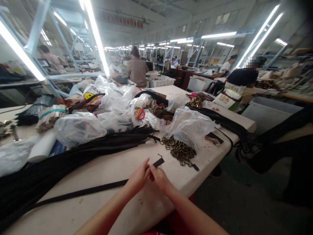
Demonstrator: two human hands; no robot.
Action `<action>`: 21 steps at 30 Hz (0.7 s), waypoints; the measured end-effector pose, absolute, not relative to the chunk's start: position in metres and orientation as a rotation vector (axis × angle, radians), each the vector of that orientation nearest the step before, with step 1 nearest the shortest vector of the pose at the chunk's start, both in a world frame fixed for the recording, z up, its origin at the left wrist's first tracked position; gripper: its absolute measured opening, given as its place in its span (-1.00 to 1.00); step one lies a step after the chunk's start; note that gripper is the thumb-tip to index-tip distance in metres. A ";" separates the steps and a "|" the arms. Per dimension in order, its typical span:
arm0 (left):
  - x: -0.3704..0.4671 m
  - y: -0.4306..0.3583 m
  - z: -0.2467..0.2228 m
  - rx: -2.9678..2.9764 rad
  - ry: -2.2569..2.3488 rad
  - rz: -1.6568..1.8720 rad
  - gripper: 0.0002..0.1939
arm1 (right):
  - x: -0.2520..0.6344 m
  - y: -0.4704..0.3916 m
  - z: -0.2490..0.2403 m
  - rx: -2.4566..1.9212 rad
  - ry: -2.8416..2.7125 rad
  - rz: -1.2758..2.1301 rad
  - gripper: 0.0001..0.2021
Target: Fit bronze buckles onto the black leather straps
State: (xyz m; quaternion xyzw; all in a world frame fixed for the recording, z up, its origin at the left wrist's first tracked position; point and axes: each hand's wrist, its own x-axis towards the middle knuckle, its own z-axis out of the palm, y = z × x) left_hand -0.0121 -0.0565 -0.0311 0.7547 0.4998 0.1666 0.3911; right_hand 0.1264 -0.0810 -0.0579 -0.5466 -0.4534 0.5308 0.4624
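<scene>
Strap (97, 188) probably light, soft and bendable, with modest grip; best pinched flat near the end. Narrow, black and flat-faced, with a square-cut tip just beyond both hands and a long tail stretching leftward from the left hand (141, 173) across the counter (61, 213). Left hand and right hand (158, 178) pinched narrow on the strap, fingers close together.

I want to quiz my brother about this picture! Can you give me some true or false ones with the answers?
1. The left hand and right hand hold a dark strap. True.
2. The hands are far apart. False: they are close together.
3. A see-through bag lies partly over some buckles. True.
4. The buckles are bright pink. False: they are bronze-coloured.
5. The smiley is green. False: the smiley is yellow.
</scene>
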 end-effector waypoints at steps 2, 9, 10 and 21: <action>-0.002 -0.060 -0.039 1.898 1.232 0.387 -0.55 | 0.134 -0.083 -0.064 -1.401 -1.109 1.268 -0.51; -0.006 -0.056 -0.039 1.981 1.255 0.283 -0.70 | 0.160 -0.073 -0.067 -1.378 -1.135 1.302 -0.69; -0.003 -0.053 -0.040 1.969 1.296 0.270 -0.71 | 0.164 -0.070 -0.065 -1.384 -1.187 1.287 -0.68; 0.000 -0.052 -0.051 1.773 1.353 0.425 -0.68 | 0.213 0.012 -0.058 -1.872 -1.522 0.414 -0.71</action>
